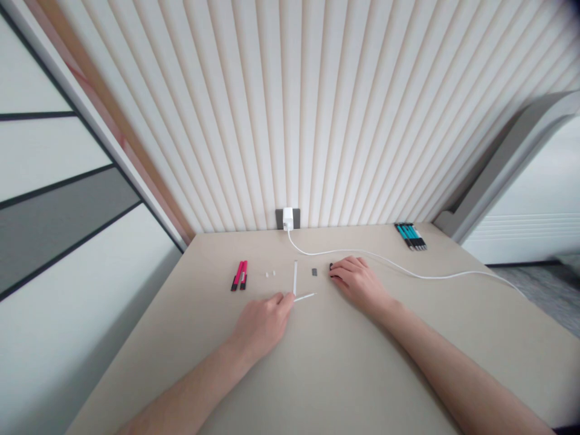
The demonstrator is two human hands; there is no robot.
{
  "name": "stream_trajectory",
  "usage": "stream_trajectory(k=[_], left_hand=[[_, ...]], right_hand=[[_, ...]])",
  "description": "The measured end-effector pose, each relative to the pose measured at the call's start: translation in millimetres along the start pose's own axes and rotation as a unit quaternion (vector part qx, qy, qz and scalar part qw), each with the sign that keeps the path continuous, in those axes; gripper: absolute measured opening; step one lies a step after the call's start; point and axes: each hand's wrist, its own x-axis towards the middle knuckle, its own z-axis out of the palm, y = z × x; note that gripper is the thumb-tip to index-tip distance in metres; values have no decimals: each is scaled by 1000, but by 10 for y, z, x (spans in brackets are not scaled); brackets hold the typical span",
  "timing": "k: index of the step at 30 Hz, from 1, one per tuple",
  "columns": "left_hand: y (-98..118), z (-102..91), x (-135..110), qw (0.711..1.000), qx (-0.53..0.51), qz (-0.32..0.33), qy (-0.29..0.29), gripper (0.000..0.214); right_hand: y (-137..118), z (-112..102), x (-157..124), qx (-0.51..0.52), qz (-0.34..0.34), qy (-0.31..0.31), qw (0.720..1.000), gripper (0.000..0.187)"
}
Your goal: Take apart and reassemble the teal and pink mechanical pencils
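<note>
Thumb and fingers of my left hand (pixel 265 323) pinch one end of a thin white stick (pixel 306 297), which points right just above the table. Two more thin white sticks (pixel 295 278) lie side by side beyond that hand. My right hand (pixel 360 281) rests on the table with its fingers closed over a small black thing (pixel 331 266), mostly hidden, so its kind does not show. Between the hands sits a small dark grey square (pixel 314 272). Two tiny white pieces (pixel 270 274) and two pink-and-black pens (pixel 240 275) lie to the left.
Several teal-and-black pens (pixel 410 236) lie in a row at the back right. A white charger (pixel 287 219) is plugged into the wall, its white cable (pixel 362 251) running across the table to the right edge. The ribbed wall (pixel 299 121) borders the table's far side.
</note>
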Motion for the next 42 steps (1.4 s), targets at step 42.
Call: stream_trajectory(k=[42], left_hand=[[-8, 2, -2, 1000, -5, 3, 0, 28]], right_hand=[[10, -181, -49, -83, 178, -48, 979, 23]])
